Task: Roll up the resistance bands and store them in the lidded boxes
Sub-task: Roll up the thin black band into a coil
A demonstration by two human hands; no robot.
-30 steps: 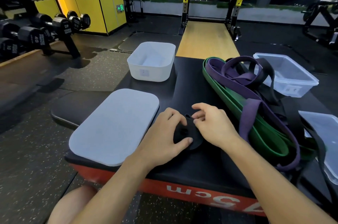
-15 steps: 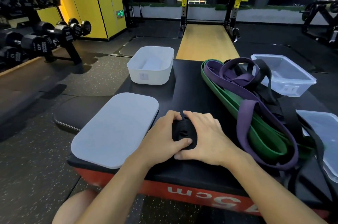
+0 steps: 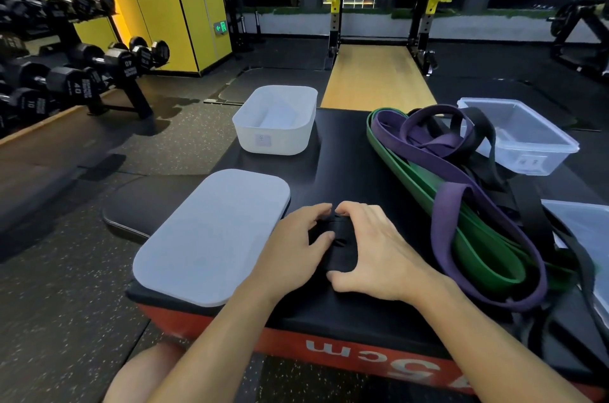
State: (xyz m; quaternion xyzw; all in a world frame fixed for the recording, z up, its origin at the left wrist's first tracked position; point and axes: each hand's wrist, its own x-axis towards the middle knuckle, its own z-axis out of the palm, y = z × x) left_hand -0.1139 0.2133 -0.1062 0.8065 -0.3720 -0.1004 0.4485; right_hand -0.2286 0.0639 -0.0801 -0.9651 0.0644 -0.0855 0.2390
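A rolled black resistance band (image 3: pixel 336 243) sits on the black box top near its front edge. My left hand (image 3: pixel 293 246) grips its left side and my right hand (image 3: pixel 375 251) curls over its right side, fingers and thumb around the roll. A heap of purple (image 3: pixel 458 201), green (image 3: pixel 412 178) and black bands (image 3: pixel 487 139) lies loose to the right. An open white box (image 3: pixel 275 121) stands at the back, its white lid (image 3: pixel 211 234) flat at front left. A clear box (image 3: pixel 520 135) stands open at back right.
The work surface is a black-topped plyo box with a red front (image 3: pixel 362 356). A clear lid (image 3: pixel 590 231) lies at the right edge. A dumbbell rack (image 3: pixel 82 73) stands at left, a squat rack (image 3: pixel 382 0) behind. A black pad (image 3: pixel 148 205) lies beside the box.
The black band has gone from a flat coil under my fingertips to a tight roll held between both hands. My right hand has closed over it.
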